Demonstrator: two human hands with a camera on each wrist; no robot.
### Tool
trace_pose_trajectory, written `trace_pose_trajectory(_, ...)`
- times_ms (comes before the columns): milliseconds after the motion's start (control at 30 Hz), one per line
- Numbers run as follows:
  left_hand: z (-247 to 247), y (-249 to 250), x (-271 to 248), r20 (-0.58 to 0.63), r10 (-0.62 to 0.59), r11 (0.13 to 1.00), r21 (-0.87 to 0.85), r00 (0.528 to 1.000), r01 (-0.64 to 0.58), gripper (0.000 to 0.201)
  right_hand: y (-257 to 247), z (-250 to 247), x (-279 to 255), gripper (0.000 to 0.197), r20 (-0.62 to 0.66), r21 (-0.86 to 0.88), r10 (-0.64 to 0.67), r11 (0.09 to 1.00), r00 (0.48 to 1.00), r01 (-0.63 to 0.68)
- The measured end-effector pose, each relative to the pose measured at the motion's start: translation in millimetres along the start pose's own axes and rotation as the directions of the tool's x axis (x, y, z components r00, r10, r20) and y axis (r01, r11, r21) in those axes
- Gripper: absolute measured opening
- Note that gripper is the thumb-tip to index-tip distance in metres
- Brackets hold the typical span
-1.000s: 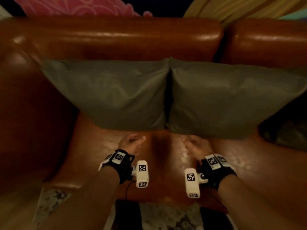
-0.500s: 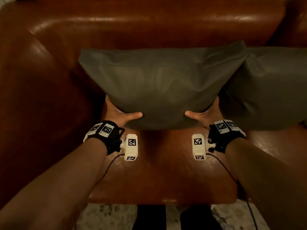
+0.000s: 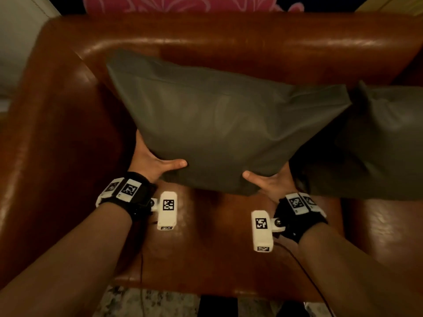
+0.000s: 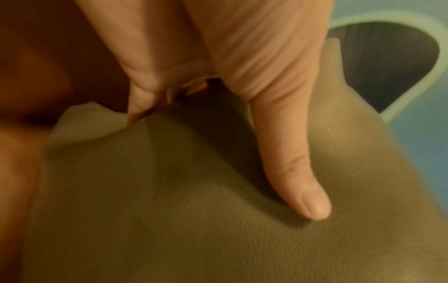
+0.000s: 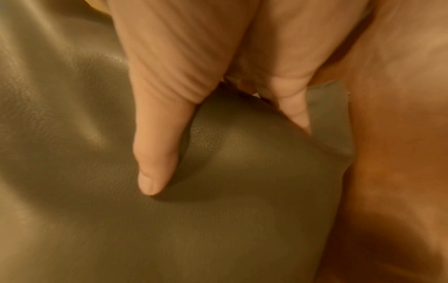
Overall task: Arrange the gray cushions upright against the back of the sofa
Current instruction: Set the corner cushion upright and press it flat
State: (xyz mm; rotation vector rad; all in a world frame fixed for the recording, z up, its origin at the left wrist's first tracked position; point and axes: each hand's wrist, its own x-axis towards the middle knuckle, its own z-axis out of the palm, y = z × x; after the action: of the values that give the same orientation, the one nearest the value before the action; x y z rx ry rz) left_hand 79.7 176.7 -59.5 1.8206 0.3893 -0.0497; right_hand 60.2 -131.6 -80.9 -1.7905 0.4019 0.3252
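Note:
A large gray cushion (image 3: pixel 224 124) hangs tilted above the brown leather sofa seat (image 3: pixel 206 243), its upper edge near the sofa back (image 3: pixel 229 40). My left hand (image 3: pixel 155 163) grips its lower left corner, thumb on the front face and fingers hidden behind. My right hand (image 3: pixel 267 181) grips the lower right corner the same way. The left wrist view shows my thumb pressed into the gray cushion (image 4: pixel 194 191); in the right wrist view the other thumb dents the cushion (image 5: pixel 218 191). A second gray cushion (image 3: pixel 377 143) leans against the back at the right, partly behind the first.
The sofa's left armrest (image 3: pixel 57 133) rises close beside my left hand. A pink patterned fabric (image 3: pixel 183 3) shows behind the sofa back. Patterned floor (image 3: pixel 146 303) lies below the seat's front edge.
Both hands went from resting on the seat to gripping the left cushion's lower corners. The cushion has since lifted off the seat and tilted, its right end overlapping the second cushion.

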Motion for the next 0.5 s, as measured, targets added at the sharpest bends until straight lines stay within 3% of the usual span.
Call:
trace_pose_trajectory(100,-30.6,-13.2,1.2,-0.119,-0.044,0.999,0.008,0.992,0.046,0.113,-11.7,40.5,7.4,0.119,-0.009,0.037,0.0,0.999,1.0,0.001)
trace_pose_trajectory(233,-28.6,-33.4,-1.0,-0.152,-0.167,0.986,-0.033,0.974,0.163,0.12,-12.5,64.9,28.5,0.131,-0.028,0.003,0.051,0.999,0.998,-0.051)
trace_pose_trajectory(400,-16.5,-36.4,4.4,-0.146,-0.139,0.99,-0.048,0.979,0.134,0.121,-17.4,48.9,29.6,0.132,-0.009,-0.057,0.065,0.996,0.998,-0.065)
trace_pose_trajectory(500,-24.5,-29.0,-12.7,-0.197,-0.095,0.994,0.04,0.976,0.104,0.141,-27.5,47.4,0.5,0.144,-0.092,-0.027,-0.018,1.0,0.996,0.016)
